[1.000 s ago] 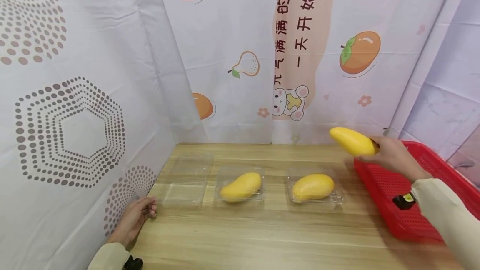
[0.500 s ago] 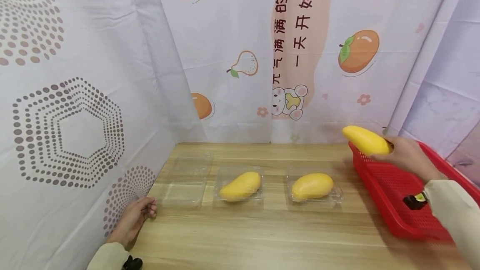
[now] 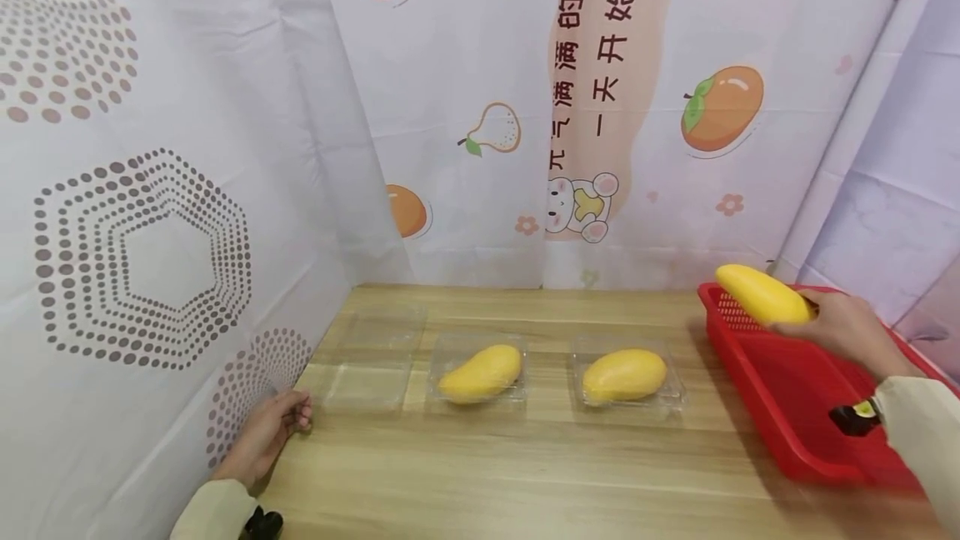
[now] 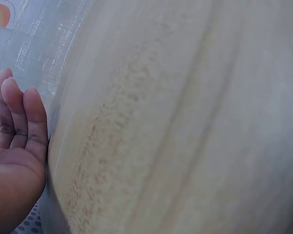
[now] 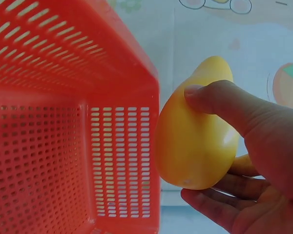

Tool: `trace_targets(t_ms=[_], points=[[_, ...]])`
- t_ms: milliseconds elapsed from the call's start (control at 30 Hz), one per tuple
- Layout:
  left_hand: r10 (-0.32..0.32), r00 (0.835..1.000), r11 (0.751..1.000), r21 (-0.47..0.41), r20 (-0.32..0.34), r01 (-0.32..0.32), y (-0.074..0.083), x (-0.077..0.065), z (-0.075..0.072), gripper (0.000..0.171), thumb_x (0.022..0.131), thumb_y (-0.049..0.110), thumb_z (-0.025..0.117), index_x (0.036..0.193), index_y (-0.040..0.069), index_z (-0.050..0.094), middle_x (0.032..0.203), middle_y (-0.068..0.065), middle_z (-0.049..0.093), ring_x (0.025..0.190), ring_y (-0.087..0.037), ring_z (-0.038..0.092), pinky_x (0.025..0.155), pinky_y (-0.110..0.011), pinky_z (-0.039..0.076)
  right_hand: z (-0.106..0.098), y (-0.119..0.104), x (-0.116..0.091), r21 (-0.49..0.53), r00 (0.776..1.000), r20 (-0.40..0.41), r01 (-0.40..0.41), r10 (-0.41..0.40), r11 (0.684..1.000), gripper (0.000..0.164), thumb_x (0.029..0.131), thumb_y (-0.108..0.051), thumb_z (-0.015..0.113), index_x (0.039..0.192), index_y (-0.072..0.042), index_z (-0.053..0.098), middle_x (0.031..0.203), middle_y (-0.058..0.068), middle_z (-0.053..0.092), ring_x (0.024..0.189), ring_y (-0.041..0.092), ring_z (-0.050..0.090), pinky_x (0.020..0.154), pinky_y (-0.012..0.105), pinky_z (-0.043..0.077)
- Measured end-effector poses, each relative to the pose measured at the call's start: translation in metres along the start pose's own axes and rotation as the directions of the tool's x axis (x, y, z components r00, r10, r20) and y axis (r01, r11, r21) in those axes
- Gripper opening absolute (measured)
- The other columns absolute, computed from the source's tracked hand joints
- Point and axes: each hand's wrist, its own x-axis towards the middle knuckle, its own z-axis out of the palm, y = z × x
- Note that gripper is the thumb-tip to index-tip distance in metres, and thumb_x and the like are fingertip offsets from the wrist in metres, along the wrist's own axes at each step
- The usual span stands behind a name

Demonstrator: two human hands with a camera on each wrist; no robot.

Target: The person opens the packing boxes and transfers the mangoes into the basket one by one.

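Note:
My right hand grips a yellow mango above the back of the red plastic basket. The right wrist view shows the thumb across the upper side of the mango and fingers beneath it, beside the basket's slotted wall. At the table's left edge rests my left hand, fingers loosely bent and holding nothing. Nearest to it is a clear plastic box with its lid folded back. Two more clear boxes each hold a mango, one in the middle and one to the right.
A wooden table carries the boxes in a row, with the basket at its right end. Printed cloth hangs along the back, and dotted cloth hangs close to the left hand.
My right hand has moved right with the mango, from left of the basket's rim to over its back part. The left hand and the boxes have stayed in place.

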Motion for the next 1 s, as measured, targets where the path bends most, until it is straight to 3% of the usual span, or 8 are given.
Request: trace_targets(t_ms=[200, 400, 767, 1000], points=[[-0.013, 1.0, 1.0, 0.001, -0.003, 0.013, 0.006, -0.001, 0.0, 0.024, 0.108, 0.017, 0.053, 0.111, -0.005, 0.062, 0.09, -0.004, 0.065, 0.074, -0.012, 0.059, 0.071, -0.029, 0.057, 0.002, 0.015, -0.004, -0.002, 0.998, 0.035, -0.054, 0.054, 0.999, 0.084, 0.082, -0.046, 0.085, 0.127, 0.018, 0.055, 0.087, 0.016, 0.066, 0.074, 0.029, 0.054, 0.058, 0.034, 0.04], [-0.004, 1.0, 1.0, -0.005, -0.007, 0.004, 0.005, -0.003, 0.0, 0.023, 0.107, 0.015, 0.054, 0.109, -0.005, 0.063, 0.089, -0.004, 0.064, 0.075, -0.012, 0.06, 0.071, -0.028, 0.057, 0.003, 0.024, -0.008, -0.024, 0.992, 0.068, -0.105, 0.107, 0.994, 0.078, 0.085, -0.047, 0.082, 0.117, 0.02, 0.056, 0.073, 0.006, 0.056, 0.068, 0.026, 0.05, 0.057, 0.034, 0.037], [-0.009, 1.0, 1.0, -0.01, -0.012, 0.009, 0.002, 0.0, 0.001, 0.024, 0.108, 0.016, 0.053, 0.11, -0.005, 0.064, 0.088, -0.005, 0.065, 0.074, -0.012, 0.061, 0.071, -0.028, 0.057, 0.009, 0.047, -0.022, -0.003, 0.974, 0.126, -0.187, 0.185, 0.982, 0.063, 0.089, -0.041, 0.079, 0.098, 0.018, 0.057, 0.068, 0.005, 0.047, 0.065, 0.025, 0.048, 0.057, 0.035, 0.036], [-0.008, 1.0, 1.0, 0.002, -0.02, 0.008, 0.0, 0.001, 0.0, 0.024, 0.108, 0.016, 0.052, 0.109, -0.005, 0.063, 0.087, -0.005, 0.066, 0.073, -0.012, 0.06, 0.07, -0.028, 0.057, 0.01, 0.056, -0.026, -0.03, 0.966, 0.138, -0.217, 0.219, 0.976, 0.071, 0.089, -0.041, 0.079, 0.102, 0.025, 0.054, 0.066, 0.006, 0.047, 0.065, 0.025, 0.047, 0.057, 0.035, 0.037]])
